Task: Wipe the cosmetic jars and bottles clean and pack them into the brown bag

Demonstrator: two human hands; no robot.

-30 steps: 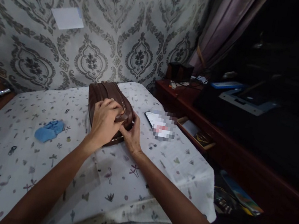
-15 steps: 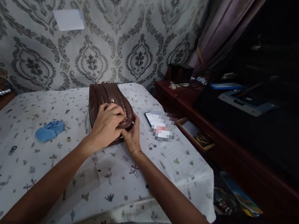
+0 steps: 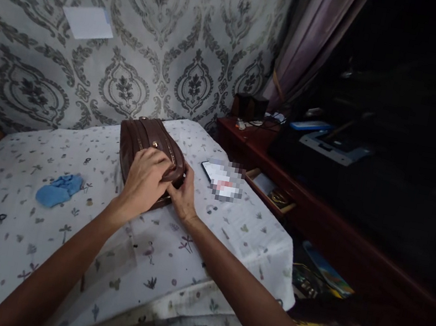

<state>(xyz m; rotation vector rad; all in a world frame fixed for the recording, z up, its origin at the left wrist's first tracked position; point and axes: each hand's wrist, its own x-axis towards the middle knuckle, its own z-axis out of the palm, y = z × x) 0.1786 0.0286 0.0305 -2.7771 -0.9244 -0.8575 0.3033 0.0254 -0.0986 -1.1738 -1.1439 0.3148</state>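
Note:
A brown leather-look bag (image 3: 144, 136) with gold zips lies on a white patterned sheet (image 3: 113, 279). My left hand (image 3: 146, 178) rests over the near end of the bag, its fingers curled onto the top near a zip. At the bag's near right corner is my right hand (image 3: 185, 194), with the thumb against the bag and the fingers bent round its side. Both hands are closed on the bag; the fingertips are partly hidden. To the right lies a phone (image 3: 217, 178) with a lit, partly blurred screen. A crumpled blue cloth (image 3: 59, 190) lies to the left.
A dark red desk (image 3: 247, 140) with a partly open drawer (image 3: 269, 192) stands along the right side. A black box-like object (image 3: 248, 106) and cables sit on its far end. Patterned wallpaper (image 3: 135, 58) covers the wall behind, with a white sheet of paper (image 3: 88, 22).
The view has turned slightly right, so everything sits further left. Both hands stay at the same end of the bag, with little visible change in their grip.

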